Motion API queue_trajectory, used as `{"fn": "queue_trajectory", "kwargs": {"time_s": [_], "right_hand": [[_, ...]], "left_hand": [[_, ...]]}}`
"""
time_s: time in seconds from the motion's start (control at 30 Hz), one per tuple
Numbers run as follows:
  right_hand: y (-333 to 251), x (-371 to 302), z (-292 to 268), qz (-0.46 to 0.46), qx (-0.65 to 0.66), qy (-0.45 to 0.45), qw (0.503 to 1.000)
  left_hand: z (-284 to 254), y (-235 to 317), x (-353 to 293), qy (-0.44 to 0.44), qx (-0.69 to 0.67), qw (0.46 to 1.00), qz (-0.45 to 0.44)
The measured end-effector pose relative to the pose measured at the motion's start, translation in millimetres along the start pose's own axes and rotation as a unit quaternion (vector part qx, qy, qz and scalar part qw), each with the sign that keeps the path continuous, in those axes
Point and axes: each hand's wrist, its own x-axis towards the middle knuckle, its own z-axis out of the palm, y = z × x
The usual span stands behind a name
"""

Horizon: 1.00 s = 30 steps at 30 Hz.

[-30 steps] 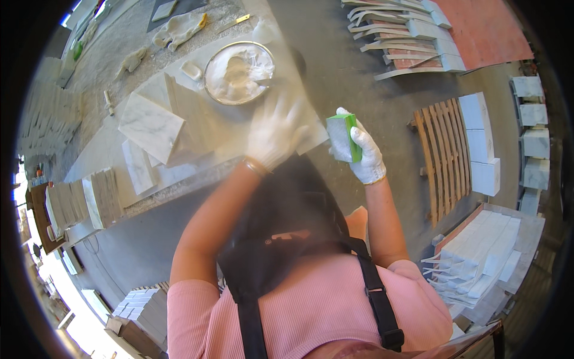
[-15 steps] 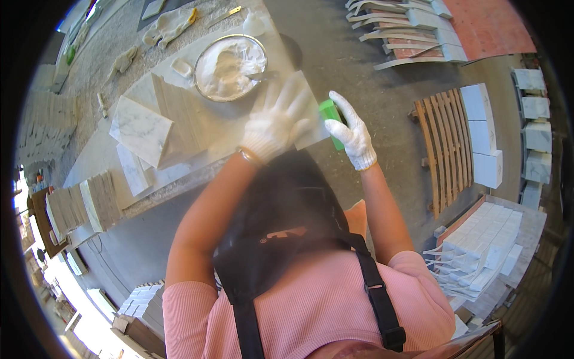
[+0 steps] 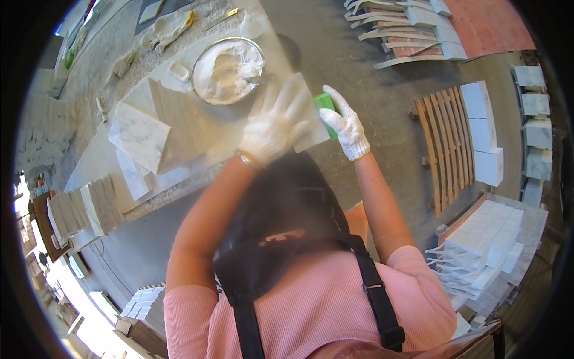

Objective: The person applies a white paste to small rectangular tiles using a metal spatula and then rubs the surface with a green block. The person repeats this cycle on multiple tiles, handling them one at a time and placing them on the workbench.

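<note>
My left hand [image 3: 272, 119], in a white knit glove, lies with fingers spread on a pale flat tile [image 3: 312, 128] at the table's right corner. My right hand [image 3: 347, 122], gloved the same way, grips a green block [image 3: 326, 113] between thumb and fingers. The block is at the tile's right edge; whether it touches is hard to tell. Just beyond my left hand stands a round metal bowl [image 3: 220, 104] of white paste, with a dark blade-like tool [image 3: 254, 79] resting in it.
Marbled tiles [image 3: 140, 133] lie left on the dusty table [image 3: 89, 161], beside a row of tiles on edge [image 3: 179, 113]. Used gloves [image 3: 167, 30] and a yellow-ended tool [image 3: 222, 18] are farther back. On the floor at right stand a wooden pallet [image 3: 445, 149] and white blocks [image 3: 487, 161].
My right hand and the green block have shifted slightly up and left along the tile's edge. My left hand stays spread in nearly the same place.
</note>
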Motion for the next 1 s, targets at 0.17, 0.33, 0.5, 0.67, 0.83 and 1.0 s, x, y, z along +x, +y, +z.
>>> {"fn": "queue_trajectory", "kwargs": {"time_s": [0.17, 0.33, 0.5, 0.67, 0.83, 1.0], "right_hand": [[-9.8, -37.4, -17.2, 0.005, -0.042, -0.051, 0.998], [-5.6, -12.6, -0.3, -0.012, -0.050, -0.003, 0.999], [-11.7, -16.8, -7.7, 0.023, -0.035, -0.027, 0.999], [-8.4, -34.2, -10.0, -0.067, -0.152, -0.022, 0.986], [-2.3, 5.5, 1.1, -0.005, -0.051, -0.001, 0.999], [-9.3, -35.9, -17.8, -0.006, -0.100, -0.041, 0.994]], "left_hand": [[1.2, -1.2, -0.7, 0.010, -0.020, 1.000, 0.008], [0.6, 0.1, 0.3, -0.002, -0.012, 1.000, 0.005], [-0.9, -2.2, 0.3, -0.001, -0.010, 1.000, 0.016], [3.2, -2.0, -1.4, -0.001, -0.015, 1.000, 0.009], [-0.3, -2.1, 0.6, 0.000, 0.008, 1.000, 0.018], [0.2, -1.7, -1.2, 0.011, -0.023, 1.000, 0.017]]}}
